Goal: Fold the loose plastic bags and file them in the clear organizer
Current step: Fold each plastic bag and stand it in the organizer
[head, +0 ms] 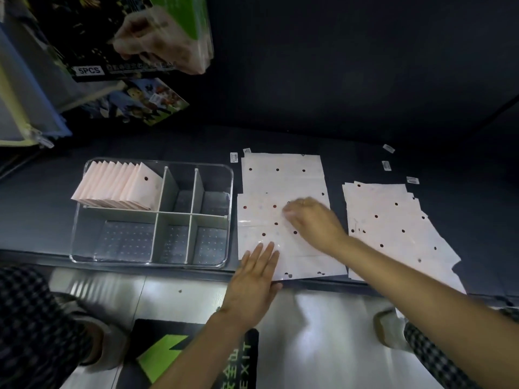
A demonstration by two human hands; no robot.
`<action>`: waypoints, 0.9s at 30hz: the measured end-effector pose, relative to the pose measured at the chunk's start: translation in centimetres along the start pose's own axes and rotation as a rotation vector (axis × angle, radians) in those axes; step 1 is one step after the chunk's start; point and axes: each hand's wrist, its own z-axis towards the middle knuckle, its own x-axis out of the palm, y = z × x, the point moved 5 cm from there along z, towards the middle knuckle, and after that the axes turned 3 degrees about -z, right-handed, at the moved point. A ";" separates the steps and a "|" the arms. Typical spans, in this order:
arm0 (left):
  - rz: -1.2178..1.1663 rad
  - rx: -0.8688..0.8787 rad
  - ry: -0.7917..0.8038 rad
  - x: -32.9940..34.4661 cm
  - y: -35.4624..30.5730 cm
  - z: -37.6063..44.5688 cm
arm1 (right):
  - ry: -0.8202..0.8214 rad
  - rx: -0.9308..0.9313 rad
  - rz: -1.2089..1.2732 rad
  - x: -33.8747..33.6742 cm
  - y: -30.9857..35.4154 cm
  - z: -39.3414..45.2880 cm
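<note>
A pale pink plastic bag (283,181) with punched dark holes lies flat on the dark shelf, its near part overlapped by another sheet. My left hand (254,279) presses flat on the near left corner with straight fingers. My right hand (311,220) rests on the bag's middle, fingers blurred and slightly bent. The clear organizer (222,256) stands to the left. Several folded pink bags (120,186) stand filed in its back left compartment. A loose pile of flat bags (393,226) lies to the right.
Small white stickers (386,165) lie behind the right pile and by the flat bag's far left corner. Printed packages (134,102) and another person's hand (157,43) are at the upper left. Below the shelf edge lies a shiny floor with a green EXIT mark (196,357).
</note>
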 end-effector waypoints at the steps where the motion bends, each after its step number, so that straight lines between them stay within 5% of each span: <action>1: 0.032 0.010 0.025 0.3 0.1 0.1 | 0.029 -0.067 0.028 1.2 0.4 -1.7; 7: 0.166 0.054 0.157 0.7 0.4 0.2 | 0.234 -0.207 -0.158 6.9 -0.6 -9.2; 12: 0.213 0.040 0.164 0.4 1.8 -0.8 | -0.015 -0.189 -0.318 4.7 -3.6 -12.3; 19: 0.142 -0.055 0.124 0.8 2.7 -2.4 | -0.255 -0.037 -0.072 2.6 -3.1 -11.2; 27: 0.055 -0.057 0.117 1.1 3.1 -2.1 | -0.120 0.011 0.119 4.6 0.5 -6.7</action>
